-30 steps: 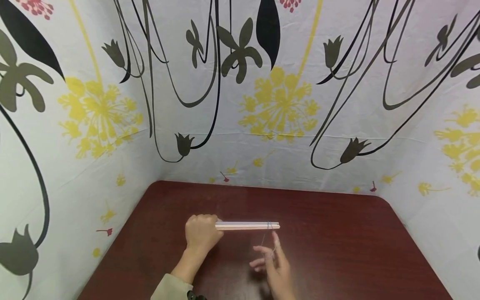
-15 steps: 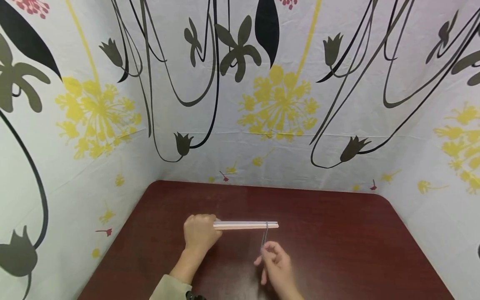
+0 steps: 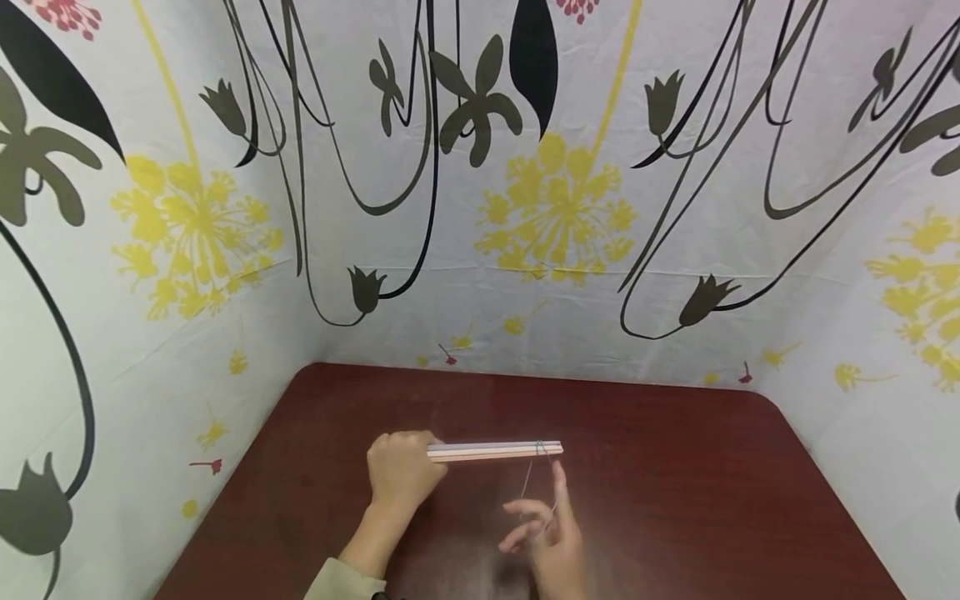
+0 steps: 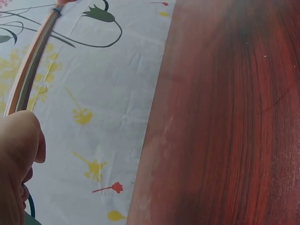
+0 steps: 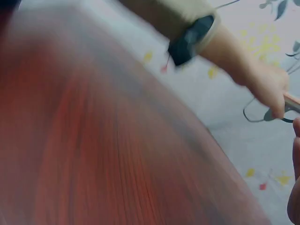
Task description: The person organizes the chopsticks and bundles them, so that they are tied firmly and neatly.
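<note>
A bundle of long, thin, pale sticks (image 3: 491, 452) is held out level above the table, its near end gripped in my left hand (image 3: 405, 468). Around the far end runs a thin bluish rubber band (image 3: 527, 477), stretched down to my right hand (image 3: 557, 533). The right index finger points up near the bundle's end, and the other fingers curl loosely with the band hooked on them. In the left wrist view, the left hand (image 4: 18, 145) grips the sticks (image 4: 33, 61), with the band (image 4: 56, 10) near their tip. Only part of the right hand (image 5: 295, 178) shows in its own wrist view.
A dark reddish-brown wooden table (image 3: 675, 483) lies below both hands. White cloth (image 3: 562, 333) printed with flowers hangs close behind it and along both sides. A dark watch (image 5: 191, 41) is strapped over the left sleeve.
Half a second ago my right fingers pinched the band and pulled it down below the bundle. Now the index finger is raised again and the band's strands are spread. The left hand keeps its grip.
</note>
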`<state>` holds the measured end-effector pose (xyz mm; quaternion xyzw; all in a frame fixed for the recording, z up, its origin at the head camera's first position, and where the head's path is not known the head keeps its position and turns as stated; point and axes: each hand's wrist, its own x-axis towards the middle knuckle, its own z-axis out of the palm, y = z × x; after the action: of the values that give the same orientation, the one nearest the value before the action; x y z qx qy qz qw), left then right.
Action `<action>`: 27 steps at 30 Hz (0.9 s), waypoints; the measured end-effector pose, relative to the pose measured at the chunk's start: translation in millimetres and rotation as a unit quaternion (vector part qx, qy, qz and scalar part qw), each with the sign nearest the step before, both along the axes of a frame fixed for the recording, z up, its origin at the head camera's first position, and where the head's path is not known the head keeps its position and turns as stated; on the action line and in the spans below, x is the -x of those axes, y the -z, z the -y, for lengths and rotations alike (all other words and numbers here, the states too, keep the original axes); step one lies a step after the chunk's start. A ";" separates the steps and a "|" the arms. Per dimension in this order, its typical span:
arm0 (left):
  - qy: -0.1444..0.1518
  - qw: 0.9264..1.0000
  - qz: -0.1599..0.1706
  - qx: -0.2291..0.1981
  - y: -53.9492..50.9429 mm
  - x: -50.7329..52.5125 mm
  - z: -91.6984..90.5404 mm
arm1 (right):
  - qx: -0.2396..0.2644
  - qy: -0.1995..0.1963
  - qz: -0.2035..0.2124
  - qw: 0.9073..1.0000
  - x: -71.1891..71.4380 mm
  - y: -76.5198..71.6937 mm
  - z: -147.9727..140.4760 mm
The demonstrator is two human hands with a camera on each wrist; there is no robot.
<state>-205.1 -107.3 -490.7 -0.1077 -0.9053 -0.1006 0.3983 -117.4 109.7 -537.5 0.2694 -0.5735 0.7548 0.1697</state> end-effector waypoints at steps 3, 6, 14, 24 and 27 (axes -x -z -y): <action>0.006 1.000 -0.023 0.008 1.0 0.3 1.2 | 0.081 -0.063 0.121 0.987 -0.9 -4.2 -3.2; 0.017 0.999 -0.033 0.010 2.4 -0.4 3.5 | 0.112 -0.118 0.188 0.969 9.2 -9.6 -18.2; 0.062 0.996 -0.063 0.032 5.7 -2.5 3.6 | -0.025 -0.054 0.248 0.967 42.1 -37.3 -54.5; 0.044 0.998 -0.046 0.022 7.3 -4.9 3.9 | -0.179 -0.009 0.211 0.961 41.5 -43.1 -47.2; 0.035 0.999 -0.030 0.007 7.5 -5.7 3.9 | -0.105 -0.005 0.179 0.978 35.2 -35.7 -40.7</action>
<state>-199.5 -111.3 -498.2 -0.1452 -0.8893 -0.1043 0.4210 -152.6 150.4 -501.8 0.1486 -0.6691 0.7275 0.0315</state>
